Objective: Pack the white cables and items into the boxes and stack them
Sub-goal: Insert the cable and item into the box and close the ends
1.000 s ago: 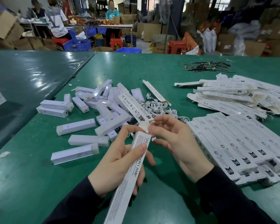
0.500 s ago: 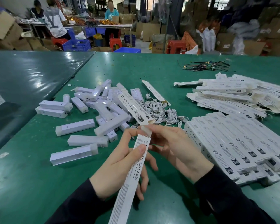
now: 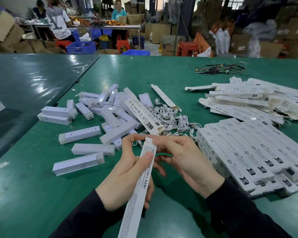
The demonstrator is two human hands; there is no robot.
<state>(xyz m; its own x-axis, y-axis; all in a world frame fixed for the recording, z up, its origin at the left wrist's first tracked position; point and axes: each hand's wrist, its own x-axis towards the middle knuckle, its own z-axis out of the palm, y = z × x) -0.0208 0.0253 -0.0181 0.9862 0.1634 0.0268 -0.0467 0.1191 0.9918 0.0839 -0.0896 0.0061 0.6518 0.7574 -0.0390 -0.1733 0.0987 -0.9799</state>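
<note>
My left hand (image 3: 126,176) grips a long white box (image 3: 136,194) printed "SENSOR LAMP", thumb pressed along its front. My right hand (image 3: 184,162) pinches the flap at the box's far end. A tangle of white cables (image 3: 170,117) lies just beyond my hands. Several white lamp bars (image 3: 79,134) are scattered to the left. Packed boxes (image 3: 251,152) lie side by side at the right. Flat, unfilled boxes (image 3: 248,100) are heaped at the back right. One more box (image 3: 141,114) rests tilted on the lamp pile.
The green table (image 3: 33,194) meets a darker table (image 3: 24,79) on the left. A bundle of dark wires (image 3: 217,68) lies at the far right. People sit at a table among cartons, crates and stools in the background.
The box has tipped a little more upright in my left hand. My right-hand fingers have closed further on its end flap. Nothing else on the table moved.
</note>
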